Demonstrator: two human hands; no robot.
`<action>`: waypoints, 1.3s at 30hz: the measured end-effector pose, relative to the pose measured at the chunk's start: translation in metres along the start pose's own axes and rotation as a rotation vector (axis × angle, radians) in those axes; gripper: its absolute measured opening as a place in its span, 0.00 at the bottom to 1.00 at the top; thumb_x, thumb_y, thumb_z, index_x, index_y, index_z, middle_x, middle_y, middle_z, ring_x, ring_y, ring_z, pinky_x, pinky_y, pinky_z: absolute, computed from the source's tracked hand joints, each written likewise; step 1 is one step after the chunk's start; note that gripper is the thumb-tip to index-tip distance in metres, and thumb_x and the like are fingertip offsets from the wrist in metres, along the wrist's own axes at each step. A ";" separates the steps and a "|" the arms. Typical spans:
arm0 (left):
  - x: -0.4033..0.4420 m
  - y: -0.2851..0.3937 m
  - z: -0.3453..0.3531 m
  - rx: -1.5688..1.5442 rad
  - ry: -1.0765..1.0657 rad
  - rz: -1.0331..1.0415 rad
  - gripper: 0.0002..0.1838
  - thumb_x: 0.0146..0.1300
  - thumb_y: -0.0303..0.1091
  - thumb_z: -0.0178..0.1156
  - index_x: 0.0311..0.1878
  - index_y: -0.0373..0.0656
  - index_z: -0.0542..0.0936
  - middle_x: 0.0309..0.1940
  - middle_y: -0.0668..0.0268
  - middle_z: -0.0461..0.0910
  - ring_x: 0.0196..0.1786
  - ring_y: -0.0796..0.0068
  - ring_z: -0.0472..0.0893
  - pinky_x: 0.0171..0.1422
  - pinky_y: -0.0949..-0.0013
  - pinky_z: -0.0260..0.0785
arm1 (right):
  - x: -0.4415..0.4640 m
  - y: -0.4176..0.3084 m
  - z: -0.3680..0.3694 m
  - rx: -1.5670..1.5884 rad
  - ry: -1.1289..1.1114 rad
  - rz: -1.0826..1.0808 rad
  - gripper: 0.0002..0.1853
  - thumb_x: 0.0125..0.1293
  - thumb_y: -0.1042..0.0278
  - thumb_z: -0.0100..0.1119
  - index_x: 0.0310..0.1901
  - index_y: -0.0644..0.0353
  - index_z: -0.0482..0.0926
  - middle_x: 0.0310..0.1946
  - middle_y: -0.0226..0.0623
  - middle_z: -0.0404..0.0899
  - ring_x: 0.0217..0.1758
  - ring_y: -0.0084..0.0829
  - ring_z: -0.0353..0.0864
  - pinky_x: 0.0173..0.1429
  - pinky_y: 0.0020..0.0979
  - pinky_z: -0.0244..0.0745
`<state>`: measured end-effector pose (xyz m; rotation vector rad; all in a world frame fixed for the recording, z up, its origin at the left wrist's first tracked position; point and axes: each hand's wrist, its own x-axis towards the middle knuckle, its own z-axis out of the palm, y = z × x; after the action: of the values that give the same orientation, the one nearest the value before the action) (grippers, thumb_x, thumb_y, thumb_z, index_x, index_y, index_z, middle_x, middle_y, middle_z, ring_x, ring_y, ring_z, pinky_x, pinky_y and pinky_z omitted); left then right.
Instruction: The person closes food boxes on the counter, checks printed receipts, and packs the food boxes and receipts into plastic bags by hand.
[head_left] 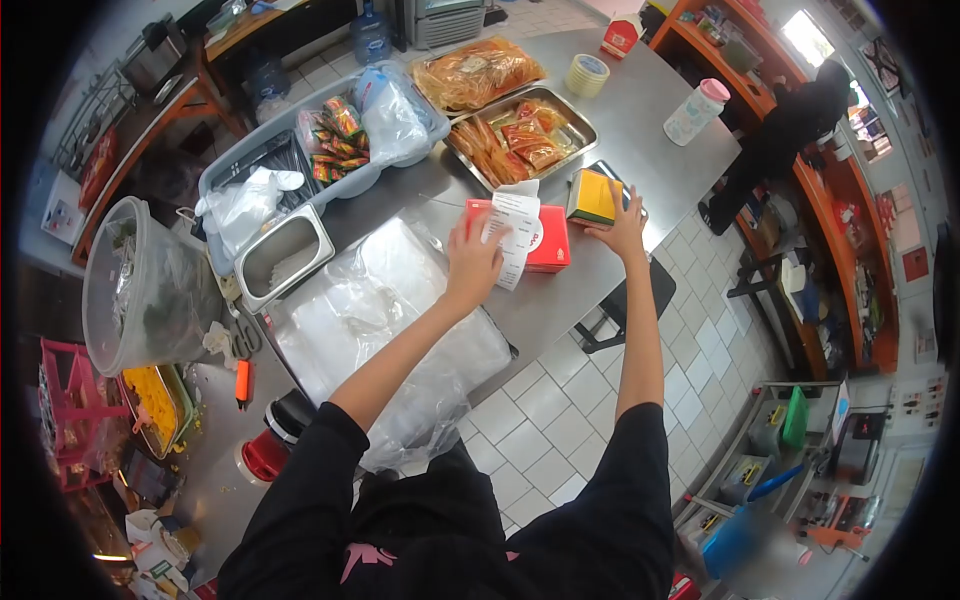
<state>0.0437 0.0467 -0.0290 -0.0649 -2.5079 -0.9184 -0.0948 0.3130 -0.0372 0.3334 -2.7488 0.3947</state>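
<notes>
On the steel table a red box [548,240] has a long printed paper slip [517,225] lying over it. My left hand [476,258] is over the left part of the slip and box, its fingers spread. At the right, my right hand [622,226] has thumb and fingers around the near right corner of a small yellow and dark green box [594,196]. That small box stands just right of the red one, near a dark flat object partly hidden behind it. Clear plastic bags [385,310] lie in a stack left of the red box.
Behind are a steel tray [590,130] of bagged food, a tape roll [587,75] and a pink-lidded bottle [697,112]. A grey bin [380,178] with packets and a metal container [284,257] sit left. Another person [785,135] stands by orange shelves.
</notes>
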 end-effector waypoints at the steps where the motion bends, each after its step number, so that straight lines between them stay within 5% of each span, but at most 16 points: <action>1: -0.001 0.000 0.001 0.024 -0.069 0.046 0.22 0.55 0.30 0.57 0.55 0.47 0.71 0.57 0.56 0.63 0.64 0.46 0.57 0.64 0.46 0.53 | 0.004 -0.010 -0.004 -0.113 -0.131 -0.037 0.56 0.35 0.45 0.74 0.68 0.35 0.51 0.66 0.54 0.50 0.67 0.58 0.52 0.63 0.59 0.52; 3: -0.004 -0.001 0.003 0.051 -0.139 0.082 0.19 0.55 0.29 0.56 0.52 0.50 0.74 0.56 0.59 0.65 0.64 0.48 0.58 0.63 0.46 0.54 | 0.008 -0.017 0.002 -0.225 -0.268 -0.082 0.51 0.39 0.48 0.73 0.67 0.36 0.56 0.67 0.48 0.51 0.66 0.57 0.54 0.64 0.56 0.54; 5: -0.008 0.000 0.006 0.065 -0.066 0.118 0.18 0.55 0.29 0.56 0.52 0.50 0.75 0.55 0.63 0.67 0.61 0.48 0.61 0.62 0.49 0.57 | 0.007 -0.010 0.021 0.072 -0.033 -0.114 0.43 0.43 0.51 0.70 0.64 0.40 0.63 0.64 0.42 0.58 0.58 0.52 0.63 0.57 0.47 0.65; 8: -0.013 -0.001 0.006 0.147 -0.111 0.140 0.18 0.53 0.31 0.57 0.50 0.48 0.76 0.53 0.62 0.68 0.63 0.50 0.60 0.61 0.48 0.58 | -0.003 -0.006 0.026 -0.066 0.046 -0.251 0.37 0.45 0.52 0.68 0.61 0.44 0.67 0.60 0.44 0.63 0.51 0.48 0.66 0.50 0.42 0.69; 12: -0.020 0.006 -0.002 0.183 -0.112 0.156 0.19 0.52 0.31 0.58 0.50 0.49 0.76 0.51 0.62 0.69 0.61 0.52 0.62 0.58 0.50 0.61 | -0.022 -0.012 0.018 -0.002 -0.058 -0.156 0.40 0.43 0.52 0.70 0.62 0.44 0.66 0.60 0.44 0.62 0.50 0.46 0.67 0.48 0.49 0.66; 15: -0.025 0.011 -0.008 0.168 -0.191 0.086 0.18 0.55 0.30 0.57 0.51 0.49 0.75 0.51 0.63 0.69 0.60 0.50 0.63 0.57 0.51 0.63 | -0.032 -0.035 -0.011 -0.315 -0.107 -0.203 0.46 0.36 0.50 0.73 0.62 0.42 0.63 0.52 0.44 0.64 0.52 0.50 0.65 0.49 0.60 0.62; 19: -0.024 0.002 -0.007 0.082 -0.157 0.078 0.17 0.52 0.30 0.59 0.48 0.50 0.76 0.48 0.65 0.70 0.55 0.56 0.66 0.53 0.55 0.64 | -0.021 -0.029 -0.020 -0.211 -0.107 -0.259 0.46 0.35 0.49 0.73 0.61 0.41 0.63 0.52 0.45 0.63 0.56 0.51 0.62 0.53 0.60 0.62; 22: -0.023 -0.002 -0.008 -0.006 -0.086 0.068 0.16 0.51 0.30 0.60 0.46 0.51 0.77 0.46 0.67 0.71 0.53 0.59 0.66 0.51 0.57 0.63 | -0.009 -0.025 -0.031 -0.021 -0.319 -0.058 0.49 0.37 0.47 0.72 0.63 0.49 0.59 0.55 0.49 0.64 0.60 0.50 0.62 0.58 0.59 0.60; 24: -0.024 -0.004 -0.012 -0.025 -0.045 0.045 0.15 0.51 0.30 0.60 0.45 0.51 0.77 0.45 0.67 0.71 0.53 0.59 0.65 0.52 0.57 0.63 | 0.000 -0.008 -0.029 0.213 -0.107 0.053 0.49 0.44 0.46 0.69 0.64 0.61 0.56 0.55 0.51 0.67 0.58 0.48 0.67 0.59 0.54 0.63; 25: -0.024 -0.005 -0.014 -0.074 -0.039 0.029 0.15 0.51 0.31 0.61 0.45 0.49 0.76 0.46 0.65 0.69 0.53 0.58 0.65 0.53 0.57 0.63 | 0.003 -0.042 -0.065 0.752 -0.272 0.268 0.43 0.50 0.50 0.66 0.61 0.69 0.58 0.52 0.50 0.71 0.56 0.46 0.72 0.58 0.47 0.69; 26: -0.024 -0.005 -0.014 -0.123 -0.034 0.015 0.16 0.51 0.31 0.61 0.45 0.47 0.76 0.47 0.62 0.68 0.53 0.57 0.65 0.54 0.58 0.62 | 0.005 -0.060 -0.084 0.752 -0.283 0.258 0.43 0.50 0.50 0.66 0.61 0.69 0.58 0.52 0.50 0.71 0.56 0.46 0.72 0.58 0.47 0.69; 28: -0.027 -0.006 -0.008 -0.157 0.016 -0.047 0.18 0.50 0.31 0.62 0.46 0.44 0.74 0.47 0.59 0.66 0.53 0.55 0.65 0.55 0.57 0.62 | 0.002 -0.082 -0.103 1.734 -0.608 0.422 0.35 0.65 0.41 0.43 0.64 0.61 0.57 0.58 0.52 0.66 0.60 0.51 0.68 0.60 0.53 0.65; 30: -0.028 -0.005 -0.003 -0.192 0.069 -0.101 0.20 0.50 0.32 0.63 0.47 0.40 0.72 0.48 0.56 0.65 0.53 0.54 0.65 0.56 0.57 0.61 | -0.001 -0.107 -0.090 1.623 -0.602 0.152 0.33 0.63 0.48 0.50 0.61 0.65 0.58 0.56 0.50 0.68 0.58 0.47 0.71 0.54 0.53 0.73; 32: -0.029 -0.004 -0.005 -0.274 0.065 -0.167 0.27 0.48 0.30 0.65 0.50 0.33 0.67 0.48 0.51 0.62 0.53 0.52 0.64 0.56 0.57 0.61 | -0.011 -0.123 -0.068 2.002 -0.673 0.526 0.34 0.65 0.45 0.45 0.62 0.65 0.57 0.56 0.49 0.68 0.54 0.50 0.74 0.53 0.55 0.73; 36: -0.032 0.005 -0.021 -0.312 0.156 -0.228 0.30 0.48 0.28 0.64 0.53 0.31 0.62 0.48 0.50 0.62 0.53 0.51 0.64 0.57 0.57 0.60 | -0.019 -0.120 -0.002 1.673 -0.643 0.701 0.30 0.65 0.49 0.49 0.57 0.69 0.66 0.52 0.47 0.73 0.51 0.47 0.76 0.54 0.48 0.72; 39: -0.051 0.029 -0.073 -0.307 0.171 -0.220 0.28 0.53 0.29 0.61 0.55 0.35 0.61 0.51 0.49 0.60 0.54 0.50 0.65 0.60 0.59 0.59 | -0.014 -0.113 0.002 0.659 -0.375 0.287 0.22 0.64 0.52 0.50 0.44 0.67 0.77 0.41 0.47 0.78 0.43 0.40 0.78 0.45 0.37 0.72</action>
<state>0.1249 0.0291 0.0148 0.1876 -2.2296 -1.3333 -0.0510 0.2091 -0.0181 0.1754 -2.9492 1.4559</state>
